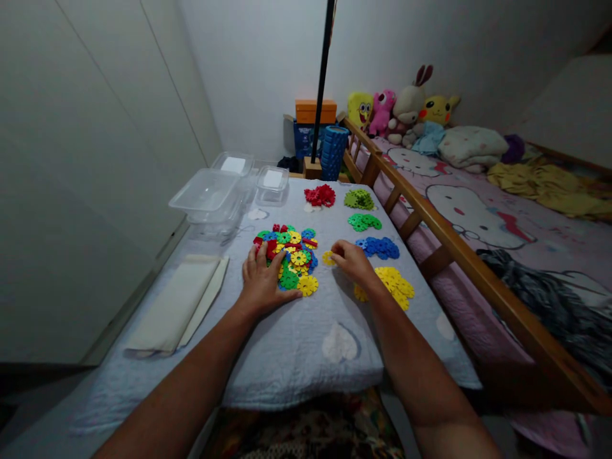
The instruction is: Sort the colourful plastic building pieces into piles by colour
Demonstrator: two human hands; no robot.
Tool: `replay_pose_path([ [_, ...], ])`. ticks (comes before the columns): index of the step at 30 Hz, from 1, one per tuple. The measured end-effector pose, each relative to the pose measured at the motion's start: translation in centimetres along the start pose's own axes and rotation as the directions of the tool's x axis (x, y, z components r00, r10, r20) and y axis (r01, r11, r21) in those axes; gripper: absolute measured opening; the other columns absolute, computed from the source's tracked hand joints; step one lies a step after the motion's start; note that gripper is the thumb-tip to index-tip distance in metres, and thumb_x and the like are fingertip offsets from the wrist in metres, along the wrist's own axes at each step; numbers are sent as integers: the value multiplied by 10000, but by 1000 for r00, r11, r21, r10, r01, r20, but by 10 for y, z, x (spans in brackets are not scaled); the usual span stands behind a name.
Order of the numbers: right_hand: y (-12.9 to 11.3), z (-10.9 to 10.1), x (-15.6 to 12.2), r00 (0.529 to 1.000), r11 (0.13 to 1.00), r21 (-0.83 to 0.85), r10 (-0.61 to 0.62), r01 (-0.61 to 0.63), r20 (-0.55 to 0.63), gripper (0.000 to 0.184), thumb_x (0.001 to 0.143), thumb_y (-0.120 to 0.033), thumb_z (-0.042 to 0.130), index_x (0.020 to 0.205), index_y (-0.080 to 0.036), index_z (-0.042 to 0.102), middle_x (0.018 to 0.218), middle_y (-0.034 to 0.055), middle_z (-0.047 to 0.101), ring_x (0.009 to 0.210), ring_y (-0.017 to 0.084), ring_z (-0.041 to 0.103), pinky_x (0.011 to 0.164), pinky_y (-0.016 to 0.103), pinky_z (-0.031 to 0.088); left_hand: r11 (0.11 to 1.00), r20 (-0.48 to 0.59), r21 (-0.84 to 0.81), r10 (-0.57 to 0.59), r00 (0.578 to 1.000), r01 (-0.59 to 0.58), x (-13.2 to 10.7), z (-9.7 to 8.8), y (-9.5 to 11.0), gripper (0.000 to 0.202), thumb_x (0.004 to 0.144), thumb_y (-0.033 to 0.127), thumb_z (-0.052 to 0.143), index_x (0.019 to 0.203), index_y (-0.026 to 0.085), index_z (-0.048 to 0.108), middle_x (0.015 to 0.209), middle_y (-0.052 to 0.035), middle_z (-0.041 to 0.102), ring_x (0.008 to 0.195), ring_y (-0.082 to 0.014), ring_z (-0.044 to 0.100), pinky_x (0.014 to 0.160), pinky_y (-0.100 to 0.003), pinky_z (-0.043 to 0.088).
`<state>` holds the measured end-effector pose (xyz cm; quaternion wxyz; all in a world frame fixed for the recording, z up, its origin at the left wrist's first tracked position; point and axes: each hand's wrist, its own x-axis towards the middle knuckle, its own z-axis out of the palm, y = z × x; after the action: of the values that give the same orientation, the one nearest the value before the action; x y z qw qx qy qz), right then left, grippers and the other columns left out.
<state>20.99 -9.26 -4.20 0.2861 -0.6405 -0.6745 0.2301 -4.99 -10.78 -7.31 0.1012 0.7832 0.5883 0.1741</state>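
Note:
A mixed pile of flower-shaped plastic discs [299, 258] in green, yellow, blue and red lies mid-table. My left hand [262, 278] rests on the pile's left side, fingers spread, thumb near a yellow disc at its front. Just right of the pile, my right hand [351, 260] pinches a yellow disc [327, 257]. Single-colour heaps line the right side: yellow discs [394, 285], partly behind my right forearm, blue discs [382, 247], green discs [364, 222] and light green pieces [359, 199]. Red pieces [320, 196] form another heap at the back.
Clear plastic containers [205, 191] stand at the back left, and a folded beige cloth [176, 303] lies at the left. Along the right edge runs a bed's wooden rail [430, 220]. Behind the table are a black pole [322, 83] and a blue foam roller [333, 153].

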Motion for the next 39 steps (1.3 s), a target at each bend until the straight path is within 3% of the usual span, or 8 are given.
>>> replay_pose_path([
  [4, 23, -45, -19, 998, 987, 155, 43, -34, -55, 88, 774, -285, 631, 794, -199, 641, 743, -8, 634, 703, 159, 567, 681, 280, 417, 1000, -16, 12, -22, 1000, 22, 1, 2, 5, 1026, 601, 669, 853, 1484, 262, 525, 1698, -193, 209, 1551, -517, 140, 1209, -665, 215],
  [8, 48, -84, -47, 986, 979, 169, 130, -111, -107, 182, 730, -375, 656, 792, -204, 667, 748, 4, 653, 700, 171, 579, 660, 288, 430, 999, -42, 21, -33, 999, 34, 3, 7, 8, 999, 637, 680, 826, 1491, 264, 518, 1700, -187, 199, 1550, -509, 142, 1215, -665, 195],
  [14, 75, -113, -84, 964, 962, 159, 242, -222, -114, 222, 677, -383, 659, 793, -196, 688, 734, 11, 653, 705, 177, 589, 653, 289, 439, 999, -99, 27, -21, 995, 24, 5, 12, 7, 859, 724, 648, 776, 1452, 251, 551, 1693, -177, 216, 1552, -470, 156, 1230, -639, 186],
  [20, 93, -104, -95, 951, 942, 168, 305, -292, -58, 204, 659, -364, 616, 770, -198, 660, 678, 1, 605, 630, 165, 542, 573, 277, 395, 999, -138, 26, -15, 990, 18, 6, 13, 5, 668, 851, 563, 674, 1409, 209, 580, 1647, -195, 298, 1534, -432, 221, 1229, -604, 210],
  [28, 97, -89, -84, 952, 966, -95, 214, -239, -218, 113, 693, -259, 582, 751, -210, 666, 766, 36, 658, 750, 194, 583, 674, 295, 427, 1000, -180, -4, 24, 983, -25, 7, 10, 3, 629, 861, 555, 657, 1377, 200, 599, 1609, -196, 345, 1516, -405, 262, 1237, -572, 221],
  [33, 61, -74, -68, 961, 980, -140, 105, -145, -257, 118, 789, -212, 575, 827, -203, 686, 845, 41, 674, 789, 187, 587, 762, 310, 434, 997, -163, -14, 71, 984, -74, 2, 7, 6, 687, 806, 580, 715, 1394, 249, 586, 1631, -168, 322, 1528, -411, 242, 1238, -597, 207],
  [39, -8, -25, -31, 997, 983, -163, -81, 79, -1, 121, 880, -146, 596, 901, -188, 707, 928, 68, 690, 875, 199, 600, 834, 318, 441, 995, -103, 1, 95, 990, -96, -2, 6, 12, 853, 684, 625, 809, 1416, 259, 569, 1666, -172, 264, 1528, -446, 215, 1237, -630, 181],
])
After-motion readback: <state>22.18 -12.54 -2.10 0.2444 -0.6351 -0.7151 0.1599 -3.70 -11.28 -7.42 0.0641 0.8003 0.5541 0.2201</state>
